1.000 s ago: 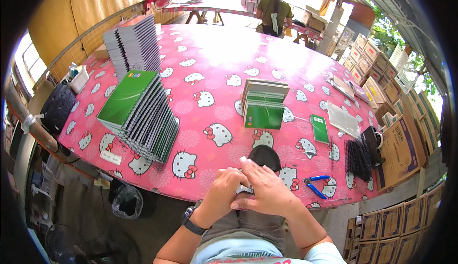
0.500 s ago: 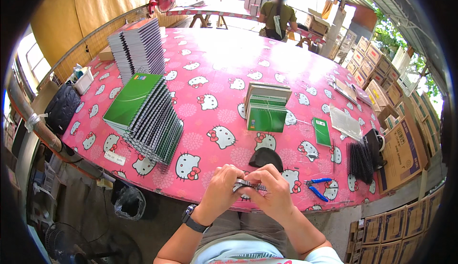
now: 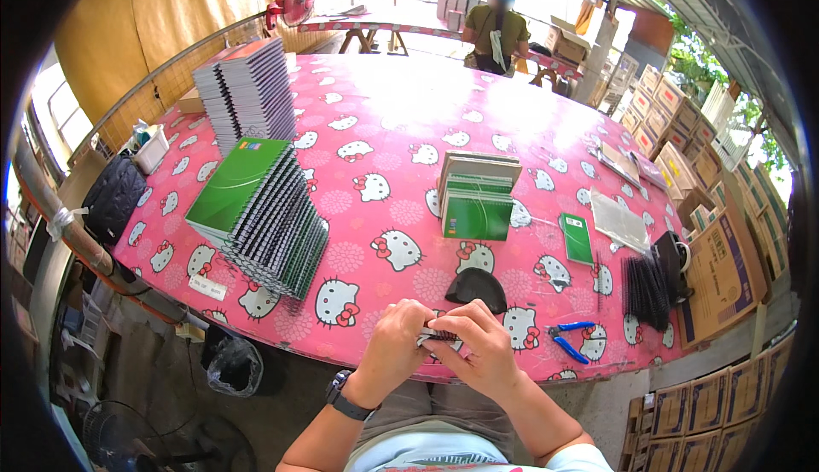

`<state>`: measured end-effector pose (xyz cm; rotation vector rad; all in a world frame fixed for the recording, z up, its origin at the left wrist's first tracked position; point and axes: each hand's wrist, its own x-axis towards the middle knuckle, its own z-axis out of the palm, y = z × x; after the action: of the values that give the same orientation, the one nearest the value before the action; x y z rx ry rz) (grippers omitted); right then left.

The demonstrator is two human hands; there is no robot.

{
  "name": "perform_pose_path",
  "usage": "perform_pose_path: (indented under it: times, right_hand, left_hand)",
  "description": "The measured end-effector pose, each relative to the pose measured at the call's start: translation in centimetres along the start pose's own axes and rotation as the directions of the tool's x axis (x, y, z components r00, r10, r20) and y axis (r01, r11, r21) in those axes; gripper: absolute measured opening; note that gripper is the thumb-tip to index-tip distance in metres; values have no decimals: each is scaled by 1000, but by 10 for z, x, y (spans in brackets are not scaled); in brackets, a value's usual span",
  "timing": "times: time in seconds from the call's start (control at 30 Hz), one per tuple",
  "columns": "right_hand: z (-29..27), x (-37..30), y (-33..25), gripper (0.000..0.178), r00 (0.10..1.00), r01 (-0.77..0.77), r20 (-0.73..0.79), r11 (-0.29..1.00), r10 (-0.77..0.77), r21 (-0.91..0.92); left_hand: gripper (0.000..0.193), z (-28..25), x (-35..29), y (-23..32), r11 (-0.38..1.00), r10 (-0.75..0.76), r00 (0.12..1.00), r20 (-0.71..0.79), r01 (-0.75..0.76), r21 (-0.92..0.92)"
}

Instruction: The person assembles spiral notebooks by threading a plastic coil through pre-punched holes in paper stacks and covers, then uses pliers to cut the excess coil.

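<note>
Close to the table's near edge, both hands meet around a small spiral-bound notebook (image 3: 442, 335), seen edge-on with its dark coil between the fingers. My left hand (image 3: 396, 334) grips one end, thumb and fingers pressed together. At the coil, my right hand (image 3: 479, 341) pinches with thumb and forefinger; most of the notebook is hidden by the fingers. Just beyond the hands lies a black rounded pad (image 3: 476, 288). Blue-handled cutting pliers (image 3: 570, 342) rest to the right, and a row of small green notebooks (image 3: 476, 216) stands farther off.
A tall stack of green spiral notebooks (image 3: 243, 182) stands at left, with another stack (image 3: 247, 92) behind. On the right are a single green notebook (image 3: 577, 238), black coils (image 3: 644, 291) and a carton (image 3: 721, 276). A person (image 3: 496, 28) sits at a far table.
The fingers have shifted on the notebook, and the right hand has moved slightly left along the coil, covering more of it. The view has tilted a little.
</note>
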<state>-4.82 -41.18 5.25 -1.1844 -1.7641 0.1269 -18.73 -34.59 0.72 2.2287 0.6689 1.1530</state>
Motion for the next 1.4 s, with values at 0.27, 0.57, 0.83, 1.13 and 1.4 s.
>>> perform_pose_path:
  times: [0.27,0.57,0.83,1.13,1.4]
  right_hand:
    - [-4,4,6,24,996,51,79,997,-47,-54]
    - [-1,13,1,23,996,20,92,998,-15,-53]
    - [14,29,-3,22,977,128,176,991,-119,-38]
    - [19,32,-9,27,972,-156,223,912,74,379]
    - [19,27,-14,21,987,100,99,966,-127,240]
  left_hand:
    - [35,-10,0,5,1000,3,997,75,-2,-8]
    - [31,-20,4,3,996,89,996,20,-89,5]
    - [33,-38,-1,-4,998,-66,996,-57,65,-26]
    - [27,-73,-8,9,954,-225,973,43,229,-194]
    - [24,-62,-16,-4,971,-151,988,-27,144,-191]
